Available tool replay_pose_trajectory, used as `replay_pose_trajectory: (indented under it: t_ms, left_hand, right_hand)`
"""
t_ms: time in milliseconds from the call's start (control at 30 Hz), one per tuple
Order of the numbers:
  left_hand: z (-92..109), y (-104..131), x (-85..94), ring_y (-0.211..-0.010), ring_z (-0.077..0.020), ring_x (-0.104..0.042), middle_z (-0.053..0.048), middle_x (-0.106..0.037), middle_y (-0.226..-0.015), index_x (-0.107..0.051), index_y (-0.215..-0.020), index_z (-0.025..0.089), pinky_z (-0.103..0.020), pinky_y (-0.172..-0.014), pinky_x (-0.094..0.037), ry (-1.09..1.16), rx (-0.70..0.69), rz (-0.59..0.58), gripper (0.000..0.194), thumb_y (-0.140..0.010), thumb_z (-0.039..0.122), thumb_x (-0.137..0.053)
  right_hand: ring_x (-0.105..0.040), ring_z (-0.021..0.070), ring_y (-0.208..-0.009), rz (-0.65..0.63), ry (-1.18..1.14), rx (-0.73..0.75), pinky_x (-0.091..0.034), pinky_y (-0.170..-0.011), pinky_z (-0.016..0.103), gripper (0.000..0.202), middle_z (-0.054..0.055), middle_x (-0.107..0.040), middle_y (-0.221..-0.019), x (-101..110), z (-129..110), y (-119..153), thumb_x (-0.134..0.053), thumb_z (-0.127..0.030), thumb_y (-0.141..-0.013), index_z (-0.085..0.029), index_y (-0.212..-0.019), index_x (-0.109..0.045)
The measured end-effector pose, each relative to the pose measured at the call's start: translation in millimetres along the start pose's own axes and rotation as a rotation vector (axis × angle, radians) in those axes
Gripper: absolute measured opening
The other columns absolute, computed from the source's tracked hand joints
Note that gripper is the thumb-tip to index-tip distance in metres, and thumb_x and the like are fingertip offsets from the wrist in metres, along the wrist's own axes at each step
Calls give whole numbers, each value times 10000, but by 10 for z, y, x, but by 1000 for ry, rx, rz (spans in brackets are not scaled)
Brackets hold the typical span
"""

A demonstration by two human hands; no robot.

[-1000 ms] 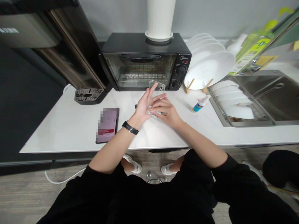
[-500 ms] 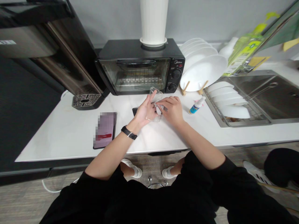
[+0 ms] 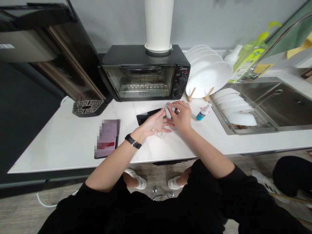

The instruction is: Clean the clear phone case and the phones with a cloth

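Observation:
A clear phone case (image 3: 161,133) is held in my left hand (image 3: 157,123), palm up, its lower end showing below the fingers. My right hand (image 3: 182,115) pinches a white wipe or tissue (image 3: 168,112) against the case's upper end, close to the left thumb. Much of the case is covered by both hands. Behind the left hand a dark phone (image 3: 146,117) lies on the counter, partly hidden by that hand. Right of my right hand stands a small spray bottle (image 3: 202,112) with a blue label.
Another phone (image 3: 107,138), its screen pixelated, lies on the white counter (image 3: 60,143) at left. A black toaster oven (image 3: 143,81) stands behind my hands, with a drinks machine (image 3: 80,74) to its left. Plates (image 3: 211,79) and a sink (image 3: 290,104) are on the right.
My right hand has moved the wipe up to the case's upper end. The left hand has tilted the case, and its fingers now spread across it. The view has shifted slightly.

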State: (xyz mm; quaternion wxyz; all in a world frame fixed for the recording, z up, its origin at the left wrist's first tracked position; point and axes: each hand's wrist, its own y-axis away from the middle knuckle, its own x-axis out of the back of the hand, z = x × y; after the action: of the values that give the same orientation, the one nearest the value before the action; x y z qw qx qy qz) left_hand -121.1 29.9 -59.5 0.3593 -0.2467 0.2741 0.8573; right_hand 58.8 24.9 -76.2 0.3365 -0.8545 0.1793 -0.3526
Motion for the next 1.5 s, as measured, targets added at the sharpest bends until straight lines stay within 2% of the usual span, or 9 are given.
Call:
replay_pose_trajectory:
  t_ms: [267, 400, 533, 633, 767, 967, 1133, 1267, 1500]
  left_hand:
    - [75, -28, -50, -759, -152, -759, -57, -807, -1106, -594, -1566, 263, -276, -731, -624, 208, -146, 87, 482, -1153, 444, -426]
    - [145, 12, -54, -596, -116, -663, -37, -791, -1038, -467, -1702, 346, -219, -550, -529, 199, -205, 121, 586, -1143, 510, -407]
    - [202, 53, -57, -867, -191, -744, -65, -768, -1091, -345, -1759, 415, -290, -773, -614, 161, -338, 241, 671, -1125, 630, -390]
    - [226, 71, -52, -1013, -215, -734, -80, -760, -1192, -336, -1760, 433, -301, -850, -595, 141, -433, 305, 677, -1122, 660, -373]
    - [227, 69, -49, -1028, -230, -717, -82, -749, -1237, -320, -1754, 476, -290, -749, -563, 138, -425, 298, 656, -1124, 658, -358]
    - [159, 16, -90, -817, -166, -680, -59, -719, -1091, -386, -1731, 435, -270, -730, -571, 178, -317, 240, 628, -1126, 598, -436]
    - [99, -1, -66, -871, -204, -735, -67, -742, -1103, -446, -1692, 353, -425, -894, -640, 100, -169, 139, 602, -1139, 590, -409]
    - [61, 12, 7, -940, -266, -781, -108, -756, -1089, -575, -1550, 268, -451, -834, -663, -29, -19, -2, 590, -1120, 643, -426]
    - [32, -28, -13, -752, -240, -763, -105, -802, -1093, -622, -1515, 252, -422, -716, -661, -19, -49, 71, 560, -1151, 580, -350]
  right_hand:
    - [-755, 247, -983, -198, -247, 176, -502, -929, 466, 219, 48, -869, -1039, -66, -99, 78, -713, -458, -1044, -295, -1024, -859]
    - [-767, 229, -998, -347, -320, 324, -490, -939, 453, 276, 37, -875, -1043, -112, -121, 111, -689, -530, -1055, -316, -1074, -862]
    - [-766, 218, -1035, -418, -339, 378, -486, -959, 439, 212, 4, -876, -1018, -134, -117, 111, -717, -491, -1049, -326, -1037, -850]
    - [-733, 210, -960, -396, -220, 363, -454, -896, 424, 145, -1, -870, -985, -111, -118, 92, -750, -404, -1035, -305, -982, -842]
    - [-667, 237, -962, -355, -15, 319, -431, -916, 441, 79, 2, -862, -984, -64, -134, 71, -769, -298, -1001, -298, -961, -837]
    - [-643, 270, -965, -208, 102, 149, -428, -925, 469, 127, 30, -837, -946, -46, -90, 20, -741, -319, -1011, -279, -932, -832]
    - [-667, 274, -940, -44, 162, 34, -453, -909, 464, 173, 38, -827, -926, -23, -10, -37, -689, -312, -1032, -261, -924, -815]
    - [-687, 274, -938, 62, 148, -5, -470, -910, 464, 176, 38, -820, -907, -8, -9, -32, -703, -329, -1036, -256, -916, -809]
    - [-714, 271, -982, -62, -74, -25, -536, -945, 481, 195, 58, -829, -1018, -60, -28, 6, -680, -351, -1049, -269, -1035, -856]
